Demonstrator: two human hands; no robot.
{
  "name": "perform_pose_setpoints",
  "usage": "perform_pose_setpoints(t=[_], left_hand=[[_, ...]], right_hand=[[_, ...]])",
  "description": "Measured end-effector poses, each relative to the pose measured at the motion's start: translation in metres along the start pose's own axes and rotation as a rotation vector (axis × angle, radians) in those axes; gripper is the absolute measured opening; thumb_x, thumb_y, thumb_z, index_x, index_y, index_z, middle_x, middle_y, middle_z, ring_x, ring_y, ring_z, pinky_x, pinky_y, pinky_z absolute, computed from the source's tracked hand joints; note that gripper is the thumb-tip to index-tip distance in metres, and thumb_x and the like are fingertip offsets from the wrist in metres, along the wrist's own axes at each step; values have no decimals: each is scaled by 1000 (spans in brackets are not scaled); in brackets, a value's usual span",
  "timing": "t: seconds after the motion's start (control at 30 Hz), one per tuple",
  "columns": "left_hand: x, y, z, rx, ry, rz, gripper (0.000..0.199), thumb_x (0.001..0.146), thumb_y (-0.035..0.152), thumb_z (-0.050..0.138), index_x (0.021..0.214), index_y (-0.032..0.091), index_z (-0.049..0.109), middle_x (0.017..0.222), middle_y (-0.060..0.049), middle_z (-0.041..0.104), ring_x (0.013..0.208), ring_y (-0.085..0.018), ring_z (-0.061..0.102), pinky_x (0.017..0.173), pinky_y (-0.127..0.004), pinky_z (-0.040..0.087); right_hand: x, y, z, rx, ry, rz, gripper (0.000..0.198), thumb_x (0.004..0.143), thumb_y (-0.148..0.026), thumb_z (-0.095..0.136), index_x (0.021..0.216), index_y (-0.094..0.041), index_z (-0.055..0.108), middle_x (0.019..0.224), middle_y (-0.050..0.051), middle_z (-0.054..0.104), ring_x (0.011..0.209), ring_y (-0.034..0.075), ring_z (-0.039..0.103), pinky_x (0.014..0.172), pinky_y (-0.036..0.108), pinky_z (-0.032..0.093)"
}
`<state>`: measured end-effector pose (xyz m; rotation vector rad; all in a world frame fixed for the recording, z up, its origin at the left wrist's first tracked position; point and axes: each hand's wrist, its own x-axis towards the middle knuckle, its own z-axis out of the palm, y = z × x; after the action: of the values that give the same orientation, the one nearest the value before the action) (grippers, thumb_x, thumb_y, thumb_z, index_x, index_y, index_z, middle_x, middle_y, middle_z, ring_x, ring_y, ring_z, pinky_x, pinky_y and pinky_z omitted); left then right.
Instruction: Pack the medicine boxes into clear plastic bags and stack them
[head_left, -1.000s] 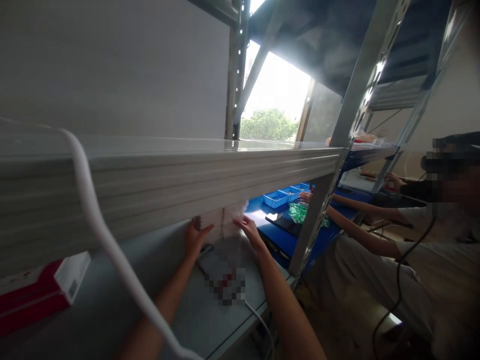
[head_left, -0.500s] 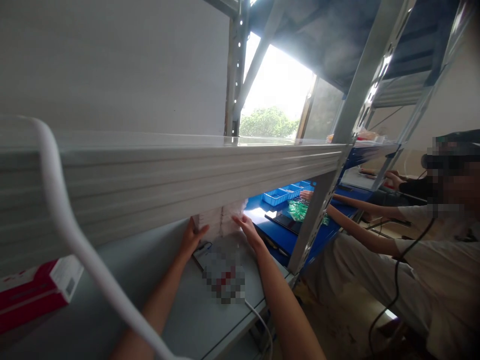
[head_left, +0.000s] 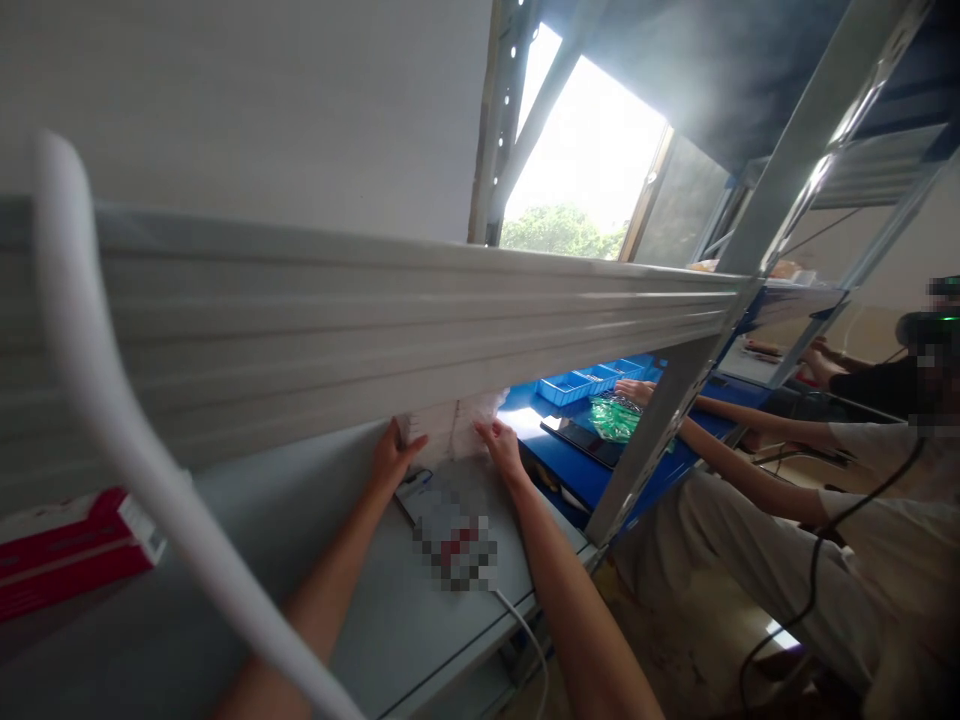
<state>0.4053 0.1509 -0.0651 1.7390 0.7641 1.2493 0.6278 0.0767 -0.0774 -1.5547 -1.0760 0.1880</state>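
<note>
Head view: pale white, soft-looking stack (head_left: pixel 442 428) at lower centre, under grey ridged metal shelf beam (head_left: pixel 375 330). Left hand (head_left: pixel 394 458) grasps its left end, thumb in front; right hand (head_left: pixel 501 452) at its right edge, pinching or merely touching, can't tell. Stack could slump if right side is unsupported, or scrape the beam if lifted.

Two bare hands (head_left: pixel 391 456) with one whitish packet (head_left: pixel 435 430) between them, one red-and-white box (head_left: pixel 79 548) way off left of the hands, then over to their right one green bag (head_left: pixel 615 418), at least three blue bins (head_left: pixel 564 389) and two other people (head_left: pixel 870 520).
</note>
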Motion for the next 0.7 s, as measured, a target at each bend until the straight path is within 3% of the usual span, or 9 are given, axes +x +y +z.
perform_pose_setpoints(t=[0.37, 0.57, 0.63, 0.7], left_hand=[[-1, -4, 2, -15, 6, 14, 42, 72, 40, 70, 104, 15, 62, 104, -10, 70, 98, -26, 64, 88, -38, 48], [-11, 2, -3, 17, 82, 42, 43, 78, 41, 65, 112, 16, 62, 121, -11, 63, 120, -28, 53, 107, -44, 35], [-12, 1, -4, 44, 69, 28, 43, 79, 42, 66, 112, 15, 65, 126, -13, 61, 126, -31, 48, 109, -47, 33], [-10, -4, -4, 41, 73, 53, 56, 77, 43, 68, 126, 17, 58, 137, -13, 53, 131, -32, 42, 112, -48, 29]], right_hand=[[-7, -6, 4, -117, 48, -61, 56, 74, -68, 49, 85, -16, 67, 75, 10, 66, 70, 25, 58, 69, 36, 44], [-16, -14, 2, -18, -36, -124, 57, 72, -67, 50, 96, -17, 62, 96, 13, 66, 90, 28, 59, 84, 41, 46], [-16, -6, 1, -54, -41, -104, 59, 71, -68, 50, 99, -17, 60, 100, 13, 64, 98, 30, 58, 90, 44, 44], [-11, 11, 1, -112, -53, -37, 65, 68, -74, 46, 101, -18, 59, 99, 15, 63, 100, 35, 58, 88, 49, 44]])
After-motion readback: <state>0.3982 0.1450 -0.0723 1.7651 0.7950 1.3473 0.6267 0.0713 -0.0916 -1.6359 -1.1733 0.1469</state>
